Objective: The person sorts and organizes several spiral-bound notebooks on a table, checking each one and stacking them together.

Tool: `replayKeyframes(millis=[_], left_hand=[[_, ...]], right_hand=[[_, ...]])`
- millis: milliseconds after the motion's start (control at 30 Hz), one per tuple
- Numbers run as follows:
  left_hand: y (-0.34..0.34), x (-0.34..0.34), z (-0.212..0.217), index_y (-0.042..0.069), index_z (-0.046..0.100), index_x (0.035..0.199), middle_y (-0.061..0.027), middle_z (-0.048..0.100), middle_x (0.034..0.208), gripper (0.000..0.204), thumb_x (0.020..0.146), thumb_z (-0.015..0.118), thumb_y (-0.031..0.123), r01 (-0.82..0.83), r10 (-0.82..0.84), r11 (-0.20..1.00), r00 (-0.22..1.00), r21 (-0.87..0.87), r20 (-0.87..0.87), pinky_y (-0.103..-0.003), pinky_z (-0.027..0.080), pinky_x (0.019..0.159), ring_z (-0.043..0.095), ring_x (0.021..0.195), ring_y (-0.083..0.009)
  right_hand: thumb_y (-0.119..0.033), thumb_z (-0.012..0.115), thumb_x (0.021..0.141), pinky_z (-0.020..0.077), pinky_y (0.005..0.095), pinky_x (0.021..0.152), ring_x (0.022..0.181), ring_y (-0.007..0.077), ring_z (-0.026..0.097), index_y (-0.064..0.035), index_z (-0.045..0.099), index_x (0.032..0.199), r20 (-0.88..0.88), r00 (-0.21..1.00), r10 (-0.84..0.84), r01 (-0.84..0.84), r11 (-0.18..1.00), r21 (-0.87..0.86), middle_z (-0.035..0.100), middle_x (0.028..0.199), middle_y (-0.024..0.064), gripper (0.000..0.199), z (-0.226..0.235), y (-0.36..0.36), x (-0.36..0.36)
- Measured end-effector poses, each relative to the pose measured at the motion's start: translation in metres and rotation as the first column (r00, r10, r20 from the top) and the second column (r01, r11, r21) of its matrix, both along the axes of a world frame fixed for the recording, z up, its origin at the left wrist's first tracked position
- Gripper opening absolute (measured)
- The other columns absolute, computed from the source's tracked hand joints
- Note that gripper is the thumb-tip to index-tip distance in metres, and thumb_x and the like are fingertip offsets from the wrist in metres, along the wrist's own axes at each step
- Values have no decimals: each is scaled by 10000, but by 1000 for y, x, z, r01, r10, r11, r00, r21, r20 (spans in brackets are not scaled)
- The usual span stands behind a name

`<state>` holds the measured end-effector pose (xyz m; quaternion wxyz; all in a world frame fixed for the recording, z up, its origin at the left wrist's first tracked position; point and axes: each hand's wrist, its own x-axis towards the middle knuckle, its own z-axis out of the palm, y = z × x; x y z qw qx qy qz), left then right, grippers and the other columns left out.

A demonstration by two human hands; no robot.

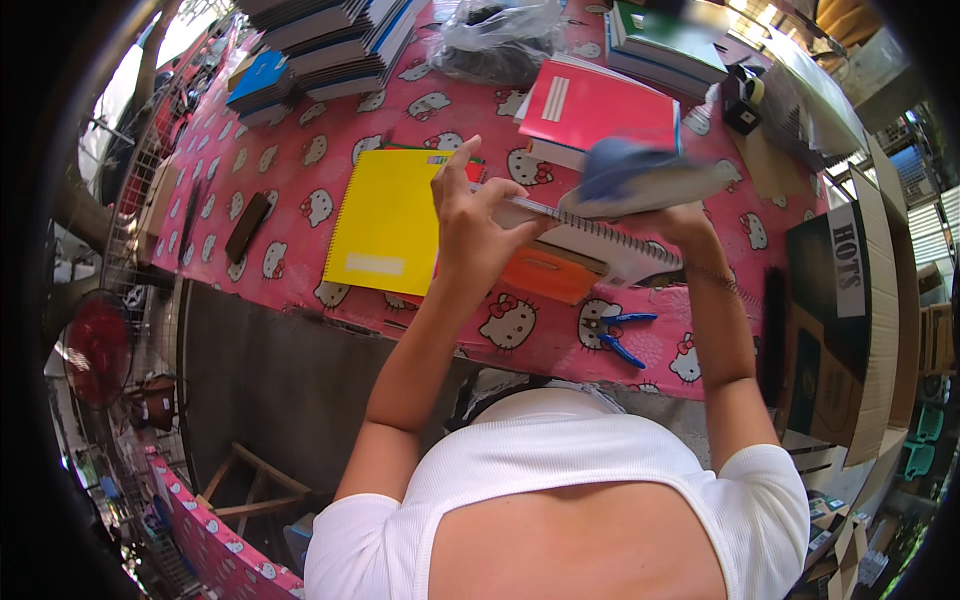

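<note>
A spiral notebook [605,245] is held up over the table, its dark wire coil facing me; the coil runs past the pages by my right wrist. My left hand [468,215] pinches its left end between thumb and forefinger, the other fingers raised. At the right end my right hand [685,225] grips it, its fingers partly hidden. A blue and white flap [645,180] above it is smeared by motion. Under the notebook lies an orange-covered notebook [550,275]. A yellow spiral notebook [375,220] rests by my left hand. Blue-handled cutting pliers [622,335] lie near the table's front edge.
Stacked books [335,50] and a small blue stack [262,85] stand far left. A clear plastic bag [497,40], red-covered notebooks [600,105] and a green-topped stack [665,50] sit at the back. A tape dispenser [742,98] and cardboard box [840,320] are right; a dark block [247,227] lies left.
</note>
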<state>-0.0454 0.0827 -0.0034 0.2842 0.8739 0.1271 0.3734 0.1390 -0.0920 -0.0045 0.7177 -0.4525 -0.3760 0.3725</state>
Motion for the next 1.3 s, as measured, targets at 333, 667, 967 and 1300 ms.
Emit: replayKeyframes(millis=[333, 667, 967, 1300], left_hand=[[22, -1, -9, 80, 641, 971, -203, 365, 1380, 502, 575, 895, 254, -12, 21, 985, 999, -170, 47, -473, 459, 909, 474, 1160, -392], [34, -9, -28, 50, 484, 1216, -97, 589, 1108, 596, 728, 822, 102, 180, 9, 623, 971, -761, 237, -318, 514, 859, 613, 989, -173], [36, -11, -33, 1, 604, 1172, -85, 668, 1010, 392, 796, 710, -36, 311, 14, 473, 933, -824, 360, -260, 519, 832, 632, 910, -132], [55, 12, 9, 24, 638, 929, -73, 660, 853, 172, 789, 738, 28, 541, -385, 635, 841, -552, 380, -296, 510, 784, 626, 803, -148]], right_hand=[[-13, 739, 540, 518, 309, 771, 892, 145, 630, -2, 621, 1105, 725, 674, 142, 304, 841, -448, 664, 1020, 65, 577, -28, 50, 27], [5, 722, 605, 501, 278, 834, 945, 153, 638, -17, 630, 1135, 30, 987, 158, -152, 977, -153, 674, 1065, 78, 538, 0, 78, 17], [-155, 752, 575, 502, 426, 814, 950, 340, 643, -51, 629, 1076, 831, 440, 340, 421, 740, -525, 672, 1014, 146, 526, -16, 97, 17], [-260, 738, 702, 449, 466, 855, 1077, 345, 554, -80, 567, 1143, 907, 208, 367, 790, 483, -377, 584, 1149, 133, 507, -103, -65, -17]])
